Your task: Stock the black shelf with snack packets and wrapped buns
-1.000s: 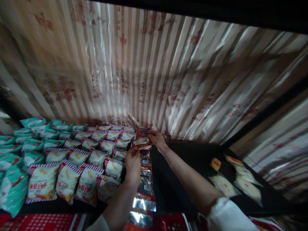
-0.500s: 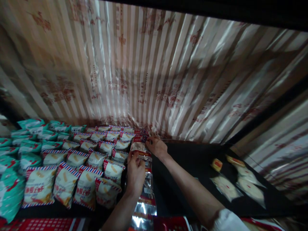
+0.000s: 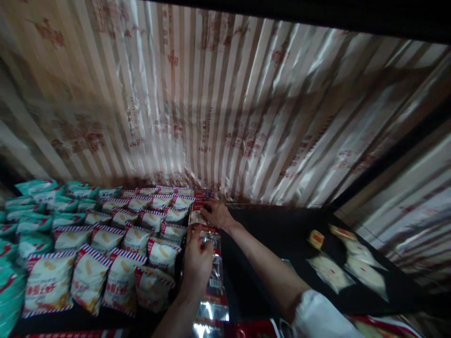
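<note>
Far red packet lies at the far end of a column of red-and-silver packets on the black shelf, just right of the white snack bags. Right hand is at its right side, fingers curled over it; left hand is at its near end, thumb and fingers bent. Can't tell if either one is pinching film or just resting on it.

Handling, my take: square it to the column, light fingertip pressure, both sides even. Film looks slick, so a hard push could slide the packets underneath. Keep left wrist off the nearest white bags; they lean and would probably tip.

Edges: striped foil sheet closes off the far side, little slack there. Left is tight, bags right beside the column. Right is open black shelf up to the small yellow packet and clear packs, well apart, so back out that way. Near edge: watch the red item below the forearms.
</note>
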The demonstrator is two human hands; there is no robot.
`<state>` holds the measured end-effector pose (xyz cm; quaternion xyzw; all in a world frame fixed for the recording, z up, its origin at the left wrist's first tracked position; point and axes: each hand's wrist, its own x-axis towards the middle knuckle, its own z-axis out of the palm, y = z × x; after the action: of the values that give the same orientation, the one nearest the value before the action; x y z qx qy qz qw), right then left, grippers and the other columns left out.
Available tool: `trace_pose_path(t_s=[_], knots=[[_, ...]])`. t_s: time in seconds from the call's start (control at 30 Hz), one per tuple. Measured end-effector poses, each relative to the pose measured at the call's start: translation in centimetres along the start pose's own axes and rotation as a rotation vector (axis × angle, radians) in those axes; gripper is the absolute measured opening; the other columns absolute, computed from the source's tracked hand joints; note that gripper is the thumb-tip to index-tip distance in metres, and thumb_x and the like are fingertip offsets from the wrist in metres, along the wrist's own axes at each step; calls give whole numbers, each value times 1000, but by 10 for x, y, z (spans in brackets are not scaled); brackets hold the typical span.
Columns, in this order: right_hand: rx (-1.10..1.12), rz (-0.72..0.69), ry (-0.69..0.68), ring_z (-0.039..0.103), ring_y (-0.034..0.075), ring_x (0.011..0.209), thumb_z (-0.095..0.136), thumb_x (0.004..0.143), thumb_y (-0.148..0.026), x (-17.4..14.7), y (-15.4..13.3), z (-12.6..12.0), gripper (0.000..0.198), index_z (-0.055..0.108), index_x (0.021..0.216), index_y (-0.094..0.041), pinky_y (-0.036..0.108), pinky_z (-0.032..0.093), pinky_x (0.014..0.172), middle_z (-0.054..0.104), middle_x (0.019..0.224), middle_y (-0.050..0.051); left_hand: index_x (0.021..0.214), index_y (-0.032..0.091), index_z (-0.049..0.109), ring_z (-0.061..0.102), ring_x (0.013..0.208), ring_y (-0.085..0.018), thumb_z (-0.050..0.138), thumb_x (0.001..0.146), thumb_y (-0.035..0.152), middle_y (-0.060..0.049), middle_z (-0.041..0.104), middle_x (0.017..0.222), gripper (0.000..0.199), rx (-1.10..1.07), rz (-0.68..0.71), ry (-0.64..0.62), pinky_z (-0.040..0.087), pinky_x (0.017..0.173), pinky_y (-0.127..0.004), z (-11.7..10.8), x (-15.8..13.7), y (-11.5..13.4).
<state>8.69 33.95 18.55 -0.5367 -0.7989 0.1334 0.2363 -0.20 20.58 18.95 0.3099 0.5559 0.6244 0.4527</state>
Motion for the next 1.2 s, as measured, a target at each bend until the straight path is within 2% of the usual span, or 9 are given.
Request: trace_pose_path(t_s=[0.1,0.23,0.33,0.5,0.67,0.77,0.93,1.07,1.2], knots=[[-29,3,-23,58,20,103,55,82,-37,0,-1,-3,28,68,101,-22,32,41,93,67,107,6,98,22,67,43,126,-27,60,61,14,-8,55,127,39,75,67,-23,42,99,-34,-6,-12,-2],[-38,13,-19,58,20,103,56,81,-36,0,-2,-4,27,68,100,-21,32,42,92,67,105,7,98,25,68,28,136,-29,57,65,16,-6,52,131,37,290,232,-52,29,109,-43,-10,-27,-3],[-48,15,-27,57,21,105,56,81,-35,-1,-2,-3,27,67,100,-20,33,42,92,67,106,7,100,23,67,29,135,-30,53,65,13,-8,52,132,39,455,370,-54,22,111,-50,-9,-25,-5],[-28,28,25,55,22,108,57,81,-36,-1,-5,-3,25,68,98,-21,36,40,95,65,109,8,101,21,66,40,127,-34,53,64,12,-12,60,121,40,616,432,-46,25,107,-57,-11,-11,-10],[124,23,181,52,20,115,52,83,-29,-17,-4,-11,23,67,96,-19,34,38,100,64,112,9,105,18,64,31,134,-32,52,70,15,-11,55,128,37,646,505,-126,27,109,-52,-19,-27,1],[203,99,313,52,19,116,48,83,-25,-50,2,-21,24,66,97,-18,32,37,101,62,115,9,103,20,66,37,130,-29,50,73,15,-9,56,127,34,608,488,-212,30,108,-50,-26,-59,8],[289,203,459,57,20,105,44,83,-29,-137,14,-30,28,63,101,-19,36,44,93,63,112,10,97,24,68,60,106,-22,47,81,20,-7,67,109,26,454,340,-472,46,96,-39,-44,-127,-2],[375,285,397,61,20,92,44,85,-35,-206,13,-20,28,63,99,-19,36,48,85,66,98,9,96,23,67,62,102,-19,43,84,20,-8,68,108,28,565,396,-553,50,91,-34,-65,-158,-20],[537,336,262,63,19,81,46,85,-39,-246,-5,-5,28,63,97,-21,32,50,76,66,94,7,96,21,66,63,98,-18,40,85,16,-9,67,105,29,707,495,-472,52,86,-29,-87,-164,-30]])
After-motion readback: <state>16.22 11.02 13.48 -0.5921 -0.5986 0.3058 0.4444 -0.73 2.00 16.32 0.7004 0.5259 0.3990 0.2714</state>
